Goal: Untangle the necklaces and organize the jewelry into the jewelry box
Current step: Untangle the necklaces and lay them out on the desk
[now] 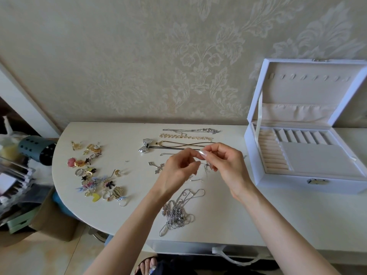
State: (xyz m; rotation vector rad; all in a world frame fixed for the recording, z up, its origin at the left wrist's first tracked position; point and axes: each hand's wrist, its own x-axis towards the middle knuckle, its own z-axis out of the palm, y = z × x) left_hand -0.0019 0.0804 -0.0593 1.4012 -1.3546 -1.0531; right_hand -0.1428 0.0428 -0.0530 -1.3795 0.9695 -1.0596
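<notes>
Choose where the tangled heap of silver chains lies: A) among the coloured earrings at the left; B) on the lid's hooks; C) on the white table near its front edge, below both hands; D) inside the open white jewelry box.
C: the tangled heap of silver chains lies on the white table near its front edge, below the left hand and right hand, which pinch a thin silver chain, apart from the white jewelry box.

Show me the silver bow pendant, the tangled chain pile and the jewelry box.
silver bow pendant [146, 147]: head view, its knot.
tangled chain pile [175, 212]: head view, dense middle.
jewelry box [282, 184]: head view, front wall.
</notes>
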